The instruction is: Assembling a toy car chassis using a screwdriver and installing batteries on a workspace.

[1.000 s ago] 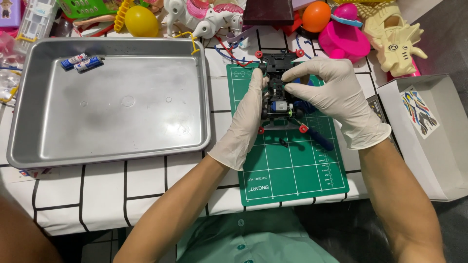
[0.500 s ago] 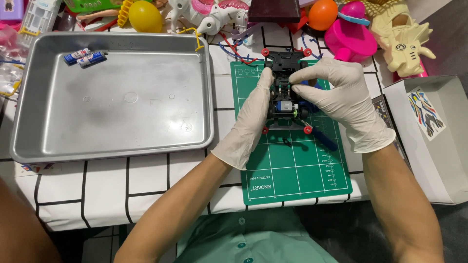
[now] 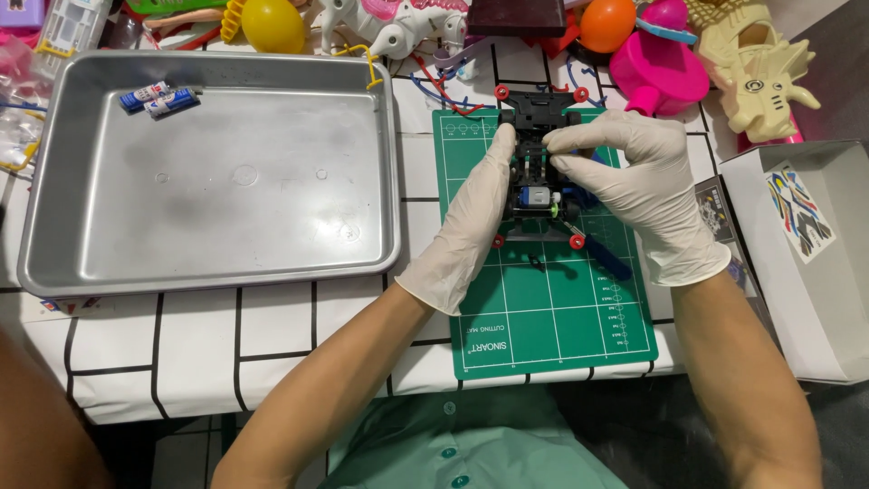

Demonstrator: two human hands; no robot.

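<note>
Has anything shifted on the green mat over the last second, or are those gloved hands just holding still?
Very little. The white-gloved right hand has slid its fingertips further left across the top of the small black toy car chassis with red rollers. The white-gloved left hand still braces the chassis's left side. The green cutting mat, steel tray and two batteries lie as before.

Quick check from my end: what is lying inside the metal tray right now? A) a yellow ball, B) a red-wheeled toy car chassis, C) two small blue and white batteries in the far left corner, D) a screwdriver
C: the two batteries lie side by side in the far left corner of the metal tray, which holds nothing else.
</note>
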